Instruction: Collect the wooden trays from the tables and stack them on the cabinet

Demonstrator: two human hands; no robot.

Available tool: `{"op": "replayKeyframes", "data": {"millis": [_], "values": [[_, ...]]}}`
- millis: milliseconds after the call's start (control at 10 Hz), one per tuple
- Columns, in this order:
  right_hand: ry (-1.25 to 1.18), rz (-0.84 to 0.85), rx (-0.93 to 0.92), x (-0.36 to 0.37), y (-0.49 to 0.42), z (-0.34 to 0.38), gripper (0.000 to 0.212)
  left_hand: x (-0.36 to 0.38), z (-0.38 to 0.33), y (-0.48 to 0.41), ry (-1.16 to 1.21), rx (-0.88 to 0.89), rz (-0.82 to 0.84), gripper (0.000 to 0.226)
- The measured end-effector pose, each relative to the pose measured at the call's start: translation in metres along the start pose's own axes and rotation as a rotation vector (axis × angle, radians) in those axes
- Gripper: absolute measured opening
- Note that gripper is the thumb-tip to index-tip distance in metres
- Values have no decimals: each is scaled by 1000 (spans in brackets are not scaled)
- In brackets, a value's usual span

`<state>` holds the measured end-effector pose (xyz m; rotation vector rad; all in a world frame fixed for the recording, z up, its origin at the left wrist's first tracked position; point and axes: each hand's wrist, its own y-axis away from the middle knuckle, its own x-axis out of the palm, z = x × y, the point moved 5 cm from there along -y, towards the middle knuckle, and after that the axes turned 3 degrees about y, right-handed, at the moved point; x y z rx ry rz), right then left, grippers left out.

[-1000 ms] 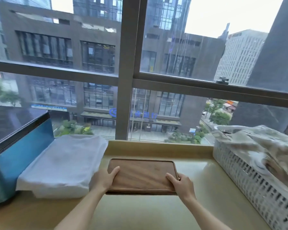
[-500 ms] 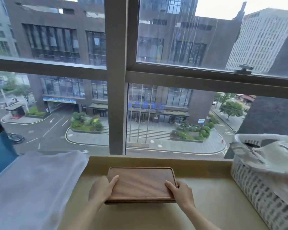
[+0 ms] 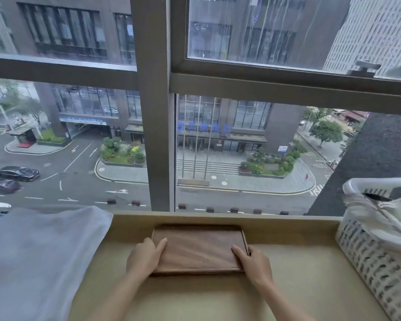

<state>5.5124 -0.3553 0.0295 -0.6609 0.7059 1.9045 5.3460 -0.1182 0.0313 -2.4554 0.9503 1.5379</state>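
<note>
A dark brown wooden tray (image 3: 198, 247) lies flat on the pale beige cabinet top (image 3: 299, 274), close to the raised back ledge under the window. My left hand (image 3: 145, 258) grips its near-left corner with the thumb on top. My right hand (image 3: 252, 262) grips the near-right corner the same way. I cannot tell whether more trays lie beneath it.
A folded white cloth (image 3: 37, 256) covers the surface to the left. A white lattice basket (image 3: 377, 258) full of crumpled white fabric stands at the right edge. A large window with a thick grey frame post (image 3: 156, 135) rises right behind the ledge.
The view has moved closer to the window and tilted up. The tray now sits further back by the ledge, both hands still on its near corners. The blue box at the left has left the view.
</note>
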Motion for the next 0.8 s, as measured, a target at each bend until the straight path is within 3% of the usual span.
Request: {"op": "replayKeyframes", "data": {"millis": [300, 500, 800], "values": [[235, 12, -8, -2, -11, 8, 45, -3, -4, -14, -55, 4, 0, 58], [370, 79, -57, 2, -12, 12, 37, -6, -7, -22, -123, 28, 16, 58], [479, 113, -72, 4, -15, 15, 48, -15, -11, -10, -105, 1, 30, 56]]}}
